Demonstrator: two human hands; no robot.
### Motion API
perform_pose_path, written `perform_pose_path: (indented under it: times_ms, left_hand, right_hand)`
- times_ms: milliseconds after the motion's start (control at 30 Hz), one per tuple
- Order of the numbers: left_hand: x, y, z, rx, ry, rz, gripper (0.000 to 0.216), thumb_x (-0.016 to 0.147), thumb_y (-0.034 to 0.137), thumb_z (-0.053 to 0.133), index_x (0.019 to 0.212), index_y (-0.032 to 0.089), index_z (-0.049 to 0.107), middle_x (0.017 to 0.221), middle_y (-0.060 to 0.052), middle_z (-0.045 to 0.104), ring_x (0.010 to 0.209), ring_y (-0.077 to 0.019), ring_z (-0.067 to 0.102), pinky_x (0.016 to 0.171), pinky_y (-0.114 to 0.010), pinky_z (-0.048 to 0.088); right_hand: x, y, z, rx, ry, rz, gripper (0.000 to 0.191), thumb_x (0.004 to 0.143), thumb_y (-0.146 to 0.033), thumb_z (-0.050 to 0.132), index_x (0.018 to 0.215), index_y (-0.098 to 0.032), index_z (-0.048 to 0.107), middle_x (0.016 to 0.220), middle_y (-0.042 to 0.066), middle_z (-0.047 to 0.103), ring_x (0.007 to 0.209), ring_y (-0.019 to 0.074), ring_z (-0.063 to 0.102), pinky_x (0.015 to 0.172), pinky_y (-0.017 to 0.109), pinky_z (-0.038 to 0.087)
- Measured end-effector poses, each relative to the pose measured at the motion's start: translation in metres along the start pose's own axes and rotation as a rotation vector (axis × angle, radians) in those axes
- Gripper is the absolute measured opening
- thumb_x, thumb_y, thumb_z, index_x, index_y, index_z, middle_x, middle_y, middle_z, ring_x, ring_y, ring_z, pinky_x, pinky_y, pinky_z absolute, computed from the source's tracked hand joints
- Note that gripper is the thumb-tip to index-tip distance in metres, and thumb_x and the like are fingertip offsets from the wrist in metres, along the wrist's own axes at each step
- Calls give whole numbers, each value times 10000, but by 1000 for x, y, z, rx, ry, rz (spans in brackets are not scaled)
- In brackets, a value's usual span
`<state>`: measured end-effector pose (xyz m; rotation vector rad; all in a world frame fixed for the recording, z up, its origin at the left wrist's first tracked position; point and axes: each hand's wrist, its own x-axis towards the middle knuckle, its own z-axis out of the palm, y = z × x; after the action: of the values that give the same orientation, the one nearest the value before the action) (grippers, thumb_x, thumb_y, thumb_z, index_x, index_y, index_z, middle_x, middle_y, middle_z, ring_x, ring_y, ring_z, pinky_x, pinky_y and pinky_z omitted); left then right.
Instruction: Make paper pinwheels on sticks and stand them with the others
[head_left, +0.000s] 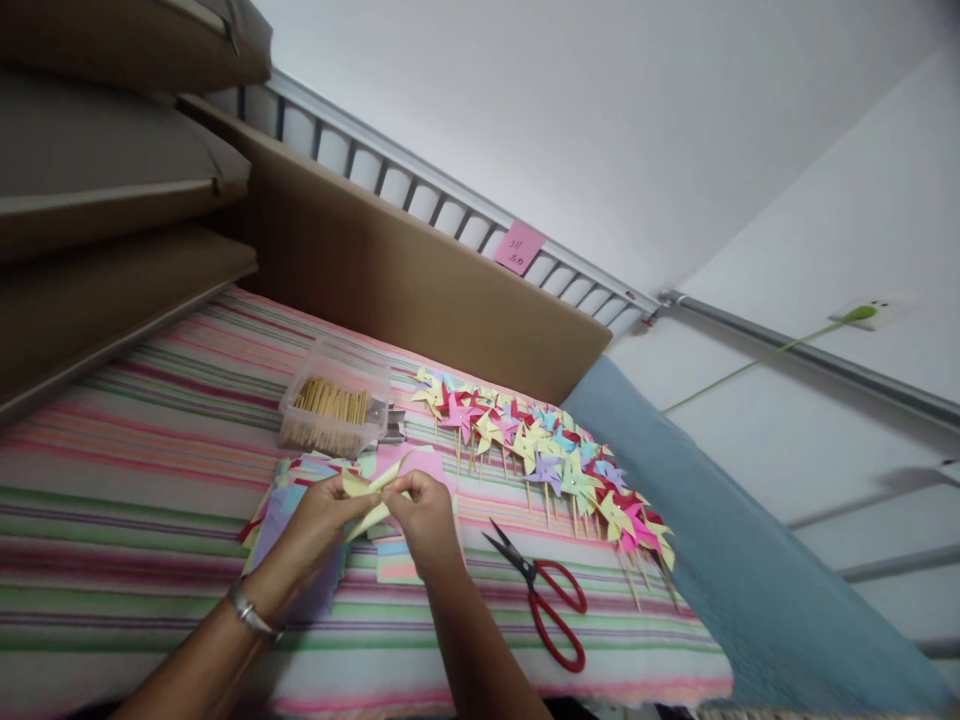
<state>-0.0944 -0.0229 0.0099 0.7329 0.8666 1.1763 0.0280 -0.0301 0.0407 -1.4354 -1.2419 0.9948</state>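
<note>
My left hand (315,525) and my right hand (426,518) meet over a striped cloth (150,470), both pinching a folded piece of pale yellow paper (373,490). The fingers of each hand are closed on its flaps. A metal bracelet (251,612) sits on my left wrist. Under the hands lies a loose stack of coloured paper squares (285,505).
A clear plastic box of wooden sticks (334,408) stands behind the hands. Several finished paper pinwheels (547,455) on sticks lie in a heap to the right. Red-handled scissors (544,595) lie open near my right forearm. A cardboard sheet (420,280) leans against a railing.
</note>
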Motion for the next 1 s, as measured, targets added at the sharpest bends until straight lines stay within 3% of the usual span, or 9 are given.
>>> perform_pose_path:
  times_ms: [133, 400, 667, 833, 1000]
  left_hand:
    - [0, 0, 1, -1, 16, -23, 204, 503, 270, 804, 574, 156, 650, 550, 19, 649, 517, -131, 543, 544, -232, 387]
    - [6, -9, -4, 2, -41, -34, 256, 580, 260, 774, 792, 127, 720, 716, -39, 721, 631, -167, 602, 619, -253, 423]
    - [1, 1, -3, -69, -136, -44, 221, 614, 250, 766, 789, 134, 697, 700, -27, 694, 617, -143, 578, 591, -239, 403]
    - [1, -2, -4, -44, -95, -49, 241, 580, 257, 779, 757, 120, 689, 666, -32, 683, 599, -156, 579, 568, -248, 395]
    - [1, 6, -7, -21, -29, -3, 247, 591, 269, 761, 784, 134, 689, 669, -24, 689, 591, -159, 587, 553, -248, 393]
  right_hand:
    - [0, 1, -1, -27, 10, -1, 78, 613, -243, 599, 587, -181, 558, 517, -37, 545, 476, 124, 513, 474, 223, 413]
    - [-1, 1, 0, -88, 41, -15, 89, 619, -264, 599, 607, -183, 562, 550, -32, 557, 484, 123, 492, 462, 222, 401]
    - [-4, -10, -4, -53, -83, -45, 62, 643, -202, 577, 703, -188, 566, 613, -41, 567, 501, 114, 488, 492, 216, 399]
    - [-8, -15, -7, -54, -117, -102, 101, 660, -160, 546, 753, -196, 535, 726, -21, 589, 640, 137, 560, 581, 225, 434]
    - [-9, -9, -19, -118, -27, -103, 260, 685, -196, 589, 935, -198, 519, 760, -13, 625, 689, 157, 595, 643, 255, 451]
